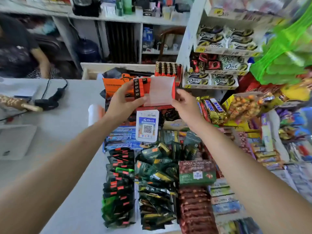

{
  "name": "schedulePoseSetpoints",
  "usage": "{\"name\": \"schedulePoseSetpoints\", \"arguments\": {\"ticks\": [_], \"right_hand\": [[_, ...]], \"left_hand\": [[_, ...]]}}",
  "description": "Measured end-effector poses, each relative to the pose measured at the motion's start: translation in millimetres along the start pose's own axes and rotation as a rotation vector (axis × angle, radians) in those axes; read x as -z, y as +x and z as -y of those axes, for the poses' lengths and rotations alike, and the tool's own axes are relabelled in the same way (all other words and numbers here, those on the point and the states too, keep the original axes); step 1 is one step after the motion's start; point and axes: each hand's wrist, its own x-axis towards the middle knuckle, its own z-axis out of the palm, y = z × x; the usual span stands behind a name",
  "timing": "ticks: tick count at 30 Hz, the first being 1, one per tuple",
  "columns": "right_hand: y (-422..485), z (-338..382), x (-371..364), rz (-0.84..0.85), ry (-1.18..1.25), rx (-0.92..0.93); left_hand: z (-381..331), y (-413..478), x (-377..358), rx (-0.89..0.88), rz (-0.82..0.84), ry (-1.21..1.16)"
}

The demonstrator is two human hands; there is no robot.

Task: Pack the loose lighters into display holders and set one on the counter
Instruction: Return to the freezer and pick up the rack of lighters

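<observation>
Display holder (162,92) — held above the QR-code stand (147,125), long axis left to right, open face toward the camera. Left hand (125,102) grips its left end, where lighters (138,88) sit; right hand (187,105) pinches the right edge. Packing seems unfinished — the next move likely needs one hand freed.

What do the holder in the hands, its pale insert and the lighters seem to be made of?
The holder: red card, probably, flat matte walls. The insert: thin frosted plastic, likely; red shows through it. The lighters: orange plastic bodies with black tops, apparently; blur hides the finish.
</observation>
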Motion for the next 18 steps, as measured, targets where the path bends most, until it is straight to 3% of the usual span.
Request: {"name": "schedulePoseSetpoints", "arguments": {"ticks": [10,14,18], "right_hand": [[134,52,-12,-0.042,-0.127,0.054],[182,56,-22,0.024,-0.284,0.081],[216,47,-38,0.098,-0.357,0.053]], "left_hand": [[-15,165,36,-0.072,0.042,-0.028],[-1,208,49,-0.156,0.051,0.028],[15,242,60,-0.110,0.051,0.118]]}}
